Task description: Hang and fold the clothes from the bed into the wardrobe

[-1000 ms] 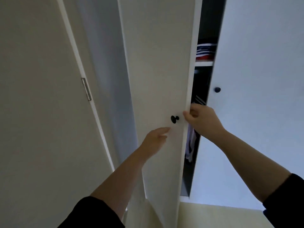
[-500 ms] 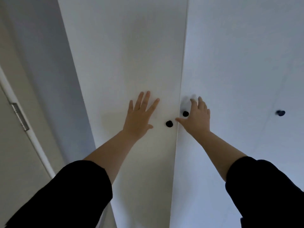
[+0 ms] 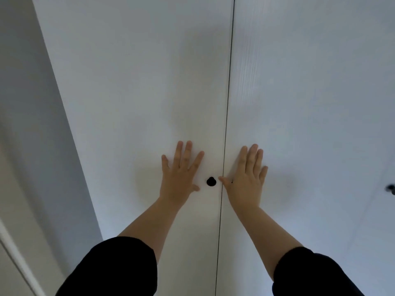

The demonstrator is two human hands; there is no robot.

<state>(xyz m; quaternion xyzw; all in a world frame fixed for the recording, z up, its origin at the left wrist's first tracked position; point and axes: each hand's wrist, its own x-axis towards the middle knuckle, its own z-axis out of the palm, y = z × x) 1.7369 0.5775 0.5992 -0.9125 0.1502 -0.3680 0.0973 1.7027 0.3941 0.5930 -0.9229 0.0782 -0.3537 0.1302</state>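
Two white wardrobe doors fill the view, closed, with a thin dark seam between them. My left hand [image 3: 180, 174] lies flat with fingers spread on the left door [image 3: 139, 92], just left of its black knob [image 3: 211, 181]. My right hand [image 3: 246, 179] lies flat on the right door [image 3: 310, 103], its thumb at the seam, and it covers that door's knob. Neither hand holds anything. No clothes or wardrobe interior show.
The wardrobe's grey side panel [image 3: 32, 124] runs down the left. A white room-door frame [image 3: 12, 248] shows at the lower left corner. Another black knob [image 3: 390, 188] sits at the far right edge on a further door.
The left wardrobe door swung shut, hiding the clothes inside. My right hand left the door edge and now lies flat on the right door; my left hand pressed flat too.
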